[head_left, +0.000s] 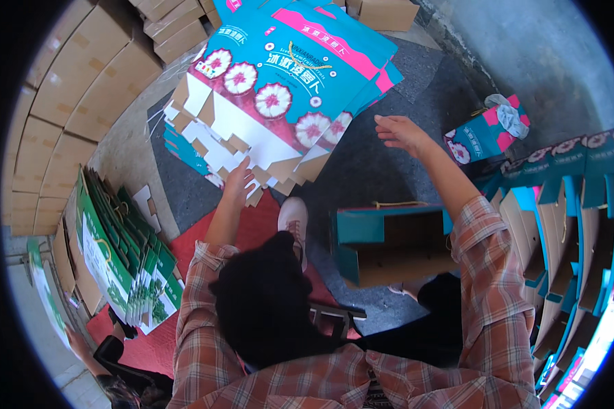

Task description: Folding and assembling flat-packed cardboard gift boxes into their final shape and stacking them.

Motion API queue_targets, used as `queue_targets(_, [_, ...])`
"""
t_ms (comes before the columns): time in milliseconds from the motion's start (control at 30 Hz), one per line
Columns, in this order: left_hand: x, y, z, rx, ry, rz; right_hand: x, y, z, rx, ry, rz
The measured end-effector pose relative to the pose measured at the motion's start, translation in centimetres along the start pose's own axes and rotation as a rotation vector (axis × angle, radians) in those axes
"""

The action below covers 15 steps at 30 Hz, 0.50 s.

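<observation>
A stack of flattened teal-and-pink gift cartons (300, 65), printed with round white-and-pink slices, lies in front of me with its white and brown flaps toward me. My left hand (236, 183) is at the flaps on the near edge, fingers apart. It seems to touch them, but I cannot tell if it presses on one. Beyond the stack's right edge, my right hand (404, 133) is held with its fingers stretched out and nothing in them. An opened-up teal carton (361, 228) with a cord handle stands below my right forearm, its brown inside showing.
Brown boxes (82, 88) are piled at the left. Folded green cartons (116, 238) lean below them, near another person's hand (80, 346) at a carton. Several opened teal cartons (573, 225) line the right. A small teal carton (481, 136) holds crumpled grey material. A red mat (205, 235) lies underfoot.
</observation>
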<state>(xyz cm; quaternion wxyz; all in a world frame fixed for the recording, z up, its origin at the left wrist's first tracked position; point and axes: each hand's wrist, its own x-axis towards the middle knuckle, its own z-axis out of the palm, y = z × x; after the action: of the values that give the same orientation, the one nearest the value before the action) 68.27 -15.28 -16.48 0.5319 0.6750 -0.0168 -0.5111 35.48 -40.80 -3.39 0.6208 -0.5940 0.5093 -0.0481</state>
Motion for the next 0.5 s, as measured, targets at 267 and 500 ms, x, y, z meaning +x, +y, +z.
queue_targets(267, [5.0,-0.3,2.2,-0.054,0.144,0.029,10.7,2.5,2.3,0.422,0.186,0.1])
queue_targets(500, [4.8,1.8,2.2,0.003,0.162,0.077,12.4,1.1,3.6,0.674,0.249,-0.053])
